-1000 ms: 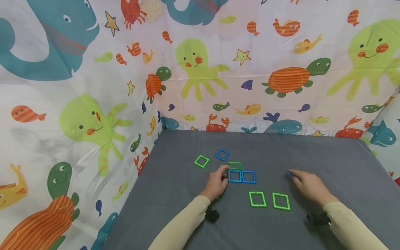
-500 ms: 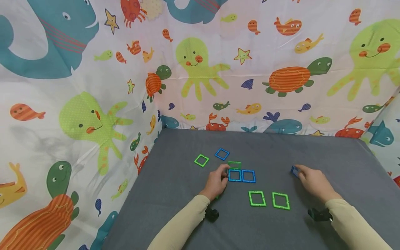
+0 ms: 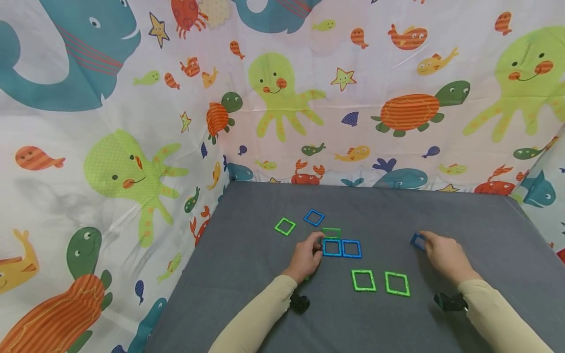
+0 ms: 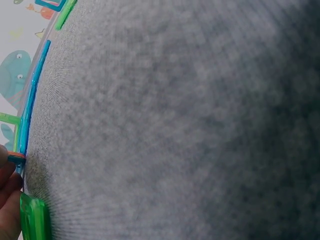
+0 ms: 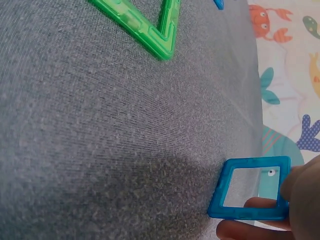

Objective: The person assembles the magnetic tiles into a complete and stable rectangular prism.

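Observation:
My right hand (image 3: 448, 255) pinches a blue square magnetic tile (image 3: 417, 241) by its edge. In the right wrist view that blue tile (image 5: 255, 162) is a hollow frame, tilted up off the cloth. At the middle, my left hand (image 3: 306, 257) has finger and thumb pinched at the left edge of a blue tile (image 3: 332, 256). A second blue tile (image 3: 351, 257) lies against it on the right. Behind them a green tile (image 3: 331, 229) seems to stand upright. In the left wrist view, fingertips (image 4: 4, 155) meet at a small blue and orange edge.
Two green tiles (image 3: 364, 290) (image 3: 398, 294) lie nearer the front. Farther back are a green tile (image 3: 285, 235) and a blue tile (image 3: 314, 225). Another green tile (image 3: 307, 279) is mostly hidden under the left wrist. Printed cloth walls border the grey table (image 3: 247, 294).
My right hand has turned and shifted slightly right, lifting its blue tile so more of it shows. The left hand and the tiles around it have stayed in place.

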The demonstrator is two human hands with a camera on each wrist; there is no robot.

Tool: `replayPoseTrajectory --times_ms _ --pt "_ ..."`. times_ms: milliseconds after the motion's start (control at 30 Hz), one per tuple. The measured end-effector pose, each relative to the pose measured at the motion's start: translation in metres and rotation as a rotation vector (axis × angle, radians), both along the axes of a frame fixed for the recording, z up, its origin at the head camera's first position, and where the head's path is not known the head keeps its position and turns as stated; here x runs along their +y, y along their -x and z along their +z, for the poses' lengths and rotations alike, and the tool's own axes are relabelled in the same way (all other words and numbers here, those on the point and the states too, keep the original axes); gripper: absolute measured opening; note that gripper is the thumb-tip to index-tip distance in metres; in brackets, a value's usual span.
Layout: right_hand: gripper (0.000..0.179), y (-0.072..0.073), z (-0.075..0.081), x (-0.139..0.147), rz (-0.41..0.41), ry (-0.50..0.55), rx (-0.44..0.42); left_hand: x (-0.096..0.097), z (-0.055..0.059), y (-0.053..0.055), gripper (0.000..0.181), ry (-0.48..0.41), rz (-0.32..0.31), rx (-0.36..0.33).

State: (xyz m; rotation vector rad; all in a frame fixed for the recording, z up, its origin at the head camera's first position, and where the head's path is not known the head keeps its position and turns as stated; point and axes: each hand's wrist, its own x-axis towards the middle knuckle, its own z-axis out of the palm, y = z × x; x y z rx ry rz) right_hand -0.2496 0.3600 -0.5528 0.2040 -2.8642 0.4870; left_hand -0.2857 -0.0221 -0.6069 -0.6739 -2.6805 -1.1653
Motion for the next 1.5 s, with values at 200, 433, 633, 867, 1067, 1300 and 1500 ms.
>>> replayPoseTrajectory --times_ms 200,433,633,867,1067,1300,1500 --pt "0.032 0.003 0.000 0.001 0.018 -0.016 0.020 0.001 0.003 -0.002 0.042 0.001 0.000 -0.001" --pt "0.034 0.008 0.005 -0.008 0.048 0.008 0.043 0.000 0.006 -0.003 0.040 0.009 0.011 0.000" --pt "0.033 0.017 0.011 -0.029 0.089 0.023 0.087 0.001 0.005 -0.003 0.041 0.008 0.010 0.000" --pt "0.029 0.029 0.014 -0.056 0.111 0.049 0.108 0.000 0.005 -0.003 0.041 0.009 0.004 0.006" --pt "0.026 0.038 0.013 -0.074 0.131 0.069 0.116 0.000 0.004 -0.003 0.041 0.007 0.000 0.010" --pt "0.026 0.046 0.014 -0.090 0.156 0.072 0.125 0.001 0.005 -0.004 0.042 0.010 0.004 -0.003" --pt "0.026 0.052 0.016 -0.106 0.179 0.082 0.133 0.000 0.007 -0.004 0.042 0.003 0.002 -0.003"
